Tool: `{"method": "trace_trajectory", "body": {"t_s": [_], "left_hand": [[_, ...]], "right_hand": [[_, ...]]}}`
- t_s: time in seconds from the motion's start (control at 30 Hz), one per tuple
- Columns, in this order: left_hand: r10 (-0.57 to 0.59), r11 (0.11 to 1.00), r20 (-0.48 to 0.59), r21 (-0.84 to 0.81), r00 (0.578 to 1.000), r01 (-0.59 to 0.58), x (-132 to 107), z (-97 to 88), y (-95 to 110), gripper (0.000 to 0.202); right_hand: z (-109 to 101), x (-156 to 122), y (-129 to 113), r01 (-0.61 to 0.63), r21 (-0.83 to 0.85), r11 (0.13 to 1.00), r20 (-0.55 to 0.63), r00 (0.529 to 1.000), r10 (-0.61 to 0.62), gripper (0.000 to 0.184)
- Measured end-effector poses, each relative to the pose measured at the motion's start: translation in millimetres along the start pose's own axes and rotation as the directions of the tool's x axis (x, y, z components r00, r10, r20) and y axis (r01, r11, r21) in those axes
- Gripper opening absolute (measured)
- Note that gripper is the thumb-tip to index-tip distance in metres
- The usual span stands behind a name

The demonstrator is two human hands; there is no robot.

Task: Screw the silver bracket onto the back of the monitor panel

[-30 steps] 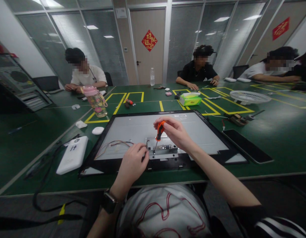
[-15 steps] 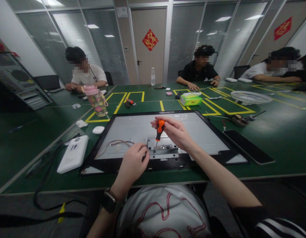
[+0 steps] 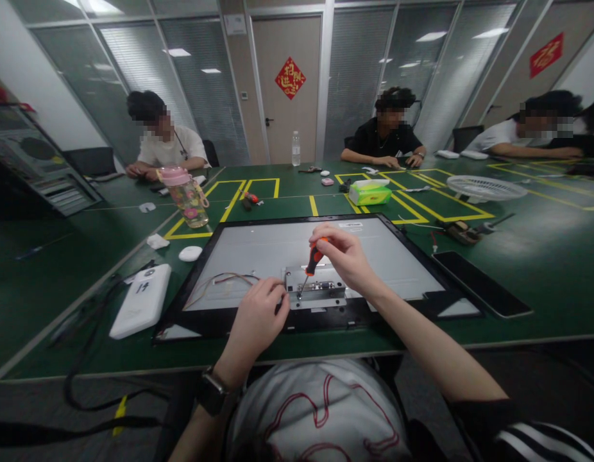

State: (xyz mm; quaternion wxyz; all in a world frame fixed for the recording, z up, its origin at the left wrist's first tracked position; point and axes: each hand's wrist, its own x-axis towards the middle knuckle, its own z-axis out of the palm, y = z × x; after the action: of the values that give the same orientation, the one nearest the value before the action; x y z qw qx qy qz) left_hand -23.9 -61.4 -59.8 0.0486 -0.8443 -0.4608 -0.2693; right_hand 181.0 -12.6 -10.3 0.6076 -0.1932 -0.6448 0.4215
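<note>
A large flat display panel (image 3: 258, 247) with a black frame lies back side up in front of me. On its near middle sits a metal bracket (image 3: 328, 296) with connectors along it. My right hand (image 3: 344, 256) grips an orange and black screwdriver (image 3: 315, 258) by the handle's top. The screwdriver leans right, its tip down on the bracket's left part. My left hand (image 3: 261, 314) has its fingers curled at the bracket's left end, with the fingertips partly hidden. Thin wires (image 3: 220, 278) run over the panel to the left of that hand.
A white power bank (image 3: 142, 301) and a pink-lidded bottle (image 3: 186, 199) stand left. A black phone (image 3: 480, 282) lies right of the panel. Beyond are a green tissue pack (image 3: 370, 192), red-handled pliers (image 3: 249, 200) and a white fan grille (image 3: 487, 188). Several people sit across the table.
My right hand has shifted slightly right and its fingers have closed over the handle's top. The screwdriver now tilts more to the right. My left hand has stayed in place.
</note>
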Motion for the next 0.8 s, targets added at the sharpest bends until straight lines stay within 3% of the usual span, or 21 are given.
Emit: {"method": "trace_trajectory", "body": {"t_s": [0.17, 0.5, 0.8], "left_hand": [[-0.001, 1.000, -0.011, 0.005, 1.000, 0.001, -0.8, -0.4, -0.2, 0.013], [0.004, 1.000, -0.019, 0.002, 1.000, -0.004, -1.1, -0.6, 1.1, 0.014], [0.007, 1.000, -0.021, 0.019, 1.000, -0.006, -0.9, -1.9, 1.8, 0.014]], "right_hand": [[1.0, -0.5, -0.6, -0.069, 0.052, 0.996, 0.017, 0.998, 0.068, 0.021], [4.0, 0.3, -3.5, -0.074, 0.118, 0.990, 0.033, 0.997, 0.071, 0.009], [9.4, -2.2, -7.4, -0.142, 0.200, 0.969, 0.124, 0.985, 0.119, 0.021]]}}
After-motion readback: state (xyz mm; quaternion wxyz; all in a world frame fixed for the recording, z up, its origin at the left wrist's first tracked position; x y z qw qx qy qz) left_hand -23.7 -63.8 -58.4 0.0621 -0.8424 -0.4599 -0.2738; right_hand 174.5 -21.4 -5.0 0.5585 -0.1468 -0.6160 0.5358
